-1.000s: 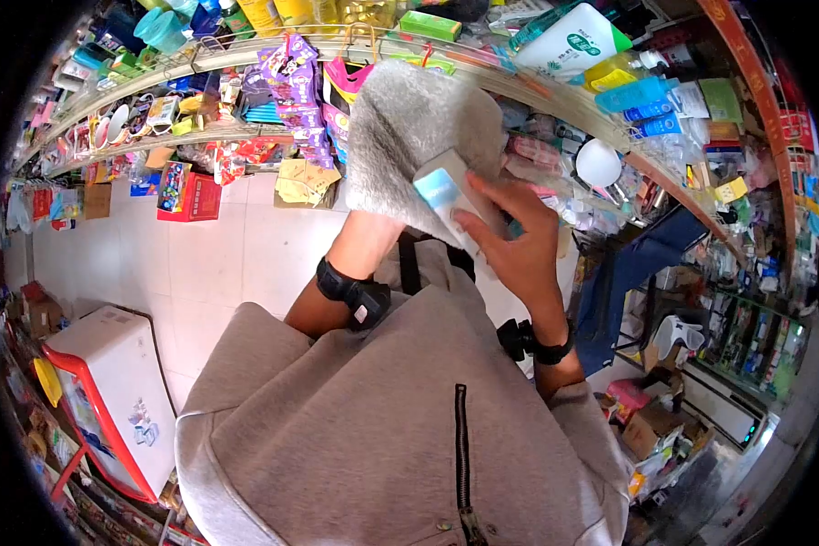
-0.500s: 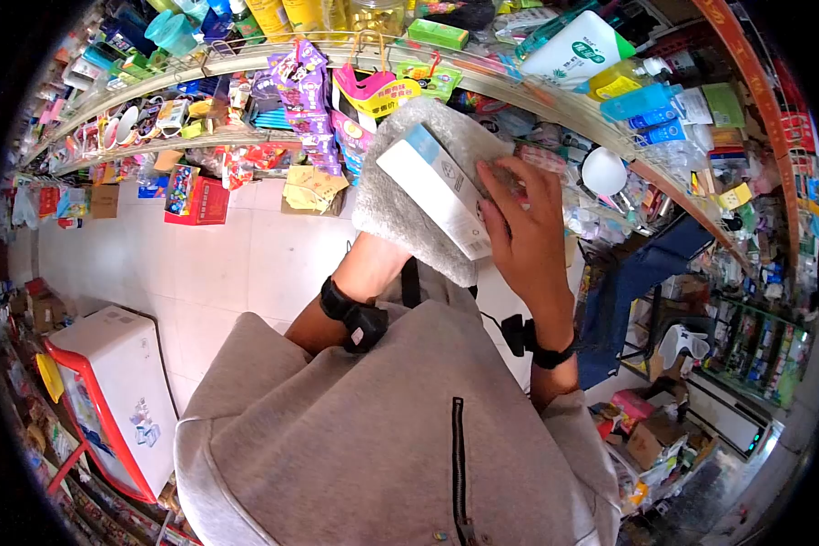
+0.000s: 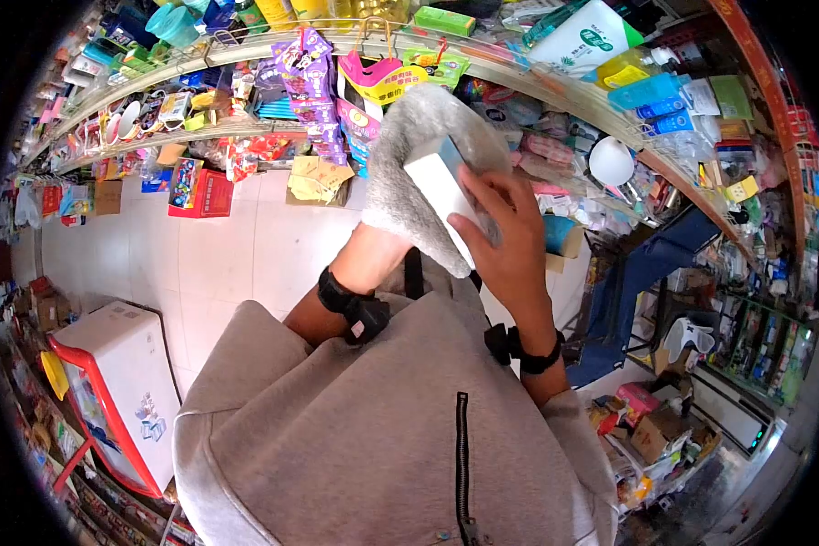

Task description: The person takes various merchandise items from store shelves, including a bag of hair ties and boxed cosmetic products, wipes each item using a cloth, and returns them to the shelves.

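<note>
A fluffy grey cloth [image 3: 400, 164] covers my left hand [image 3: 384, 249] from the wrist up, so its fingers are hidden. The cloth is held up in front of my body, below the shelf edge. Against its upper face rests a narrow white box [image 3: 437, 187] with a light blue end, tilted. My right hand [image 3: 505, 223] is closed on the box from the right, fingers over its upper part and thumb along its side. The box's far side and lower end are partly hidden by the cloth and my right hand.
A curved shelf [image 3: 237, 53] with bottles, tubes and hanging purple snack packets [image 3: 309, 91] runs across the front. Below it stand an open carton [image 3: 320, 182] and a red box [image 3: 207, 193]. A white chest freezer [image 3: 123, 382] is left; a dark blue folding chair [image 3: 614, 291] is right.
My right hand has moved left and turned the box, which now shows less of its printed face. The cloth has shifted slightly and bunches more around it.
</note>
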{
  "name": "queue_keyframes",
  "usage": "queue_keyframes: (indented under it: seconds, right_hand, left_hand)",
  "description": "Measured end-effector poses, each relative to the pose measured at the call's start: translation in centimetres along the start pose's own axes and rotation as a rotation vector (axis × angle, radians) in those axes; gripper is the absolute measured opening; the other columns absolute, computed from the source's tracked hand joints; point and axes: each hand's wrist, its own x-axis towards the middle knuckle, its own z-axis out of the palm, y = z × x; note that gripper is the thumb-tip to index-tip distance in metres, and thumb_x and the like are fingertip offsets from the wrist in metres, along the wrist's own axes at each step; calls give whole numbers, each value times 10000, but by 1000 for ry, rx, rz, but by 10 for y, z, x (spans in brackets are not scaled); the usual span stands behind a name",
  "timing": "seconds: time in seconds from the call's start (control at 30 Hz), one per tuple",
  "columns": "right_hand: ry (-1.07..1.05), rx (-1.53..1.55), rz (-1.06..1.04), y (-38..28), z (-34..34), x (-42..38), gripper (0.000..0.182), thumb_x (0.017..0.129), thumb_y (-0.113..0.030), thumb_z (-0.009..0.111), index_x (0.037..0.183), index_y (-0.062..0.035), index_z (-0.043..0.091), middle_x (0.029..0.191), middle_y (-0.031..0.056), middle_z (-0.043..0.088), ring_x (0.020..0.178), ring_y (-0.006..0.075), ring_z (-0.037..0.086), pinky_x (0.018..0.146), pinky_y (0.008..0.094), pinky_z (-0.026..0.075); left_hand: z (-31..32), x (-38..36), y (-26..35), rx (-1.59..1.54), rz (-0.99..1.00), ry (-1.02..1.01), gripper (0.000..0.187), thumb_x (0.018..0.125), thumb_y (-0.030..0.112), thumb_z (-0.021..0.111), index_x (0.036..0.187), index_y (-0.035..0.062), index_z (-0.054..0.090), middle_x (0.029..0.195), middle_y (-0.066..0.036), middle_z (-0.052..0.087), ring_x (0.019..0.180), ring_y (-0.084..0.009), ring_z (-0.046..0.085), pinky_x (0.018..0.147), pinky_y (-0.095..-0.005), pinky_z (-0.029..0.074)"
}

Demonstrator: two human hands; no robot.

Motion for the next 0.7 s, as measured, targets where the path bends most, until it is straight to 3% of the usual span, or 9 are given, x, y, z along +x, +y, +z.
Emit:
queue_keyframes:
  seconds: [0.17, 0.2, 0.33, 0.4, 0.5, 0.6, 0.67, 0.7]
  right_hand:
    - [22, 77, 51, 4, 4, -12, 508, 754, -111, 780, 1247, -112, 659, 1107, 108, 588, 947, 276, 573, 836, 367, 481]
    - [111, 148, 43, -1, 9, -9, 502, 757, -93, 773, 1245, -108, 660, 1108, 106, 587, 950, 271, 568, 842, 359, 474]
    - [305, 174, 24, -12, 19, 15, 503, 756, -55, 764, 1246, -101, 658, 1104, 103, 583, 962, 258, 555, 851, 336, 456]
    - [271, 139, 14, -11, 16, 14, 505, 756, -50, 763, 1247, -98, 656, 1107, 103, 580, 967, 255, 551, 854, 330, 449]
    - [65, 102, 91, -7, 5, -3, 495, 760, -74, 768, 1243, -95, 662, 1095, 111, 589, 976, 258, 567, 824, 335, 464]
    - [23, 223, 106, 4, 3, -20, 500, 771, -81, 768, 1258, -97, 656, 1089, 116, 595, 990, 240, 581, 818, 330, 471]
    - [52, 249, 104, 6, 13, -17, 501, 786, -86, 764, 1272, -92, 647, 1088, 118, 598, 992, 223, 582, 824, 322, 470]
    - [154, 291, 91, 2, 21, -10, 496, 789, -91, 766, 1271, -89, 647, 1083, 120, 598, 981, 223, 578, 817, 323, 470]
  left_hand:
    - [14, -4, -3, 321, 137, 171, 473, 1022, 426, 392, 1362, 112, 487, 1295, -109, 571, 1153, -277, 583, 982, -440, 492]
    - [20, -5, -7, 354, 143, 191, 484, 1017, 442, 394, 1357, 112, 492, 1281, -105, 578, 1143, -274, 586, 972, -436, 496]
    - [2, -4, -38, -184, -98, 273, 516, 984, 491, 407, 1305, 103, 522, 1178, -90, 603, 1075, -260, 595, 941, -420, 496]
    - [-4, -6, -33, -222, -131, 44, 514, 978, 490, 401, 1288, 101, 532, 1191, -96, 604, 1083, -259, 595, 950, -418, 492]
    - [-9, 0, -12, -10, -37, 83, 416, 1014, 375, 434, 1312, 95, 509, 1238, -130, 594, 1098, -291, 606, 941, -422, 519]
    - [0, 6, 6, 93, 66, 143, 430, 1023, 368, 426, 1352, 95, 472, 1246, -133, 592, 1097, -286, 613, 929, -427, 533]
    - [-30, 20, -6, -169, 43, 7, 439, 1018, 380, 437, 1351, 97, 476, 1252, -129, 585, 1087, -286, 614, 920, -424, 536]
    - [-24, 9, -9, -246, 32, -153, 451, 1015, 393, 440, 1354, 97, 475, 1256, -123, 580, 1097, -280, 607, 929, -423, 529]
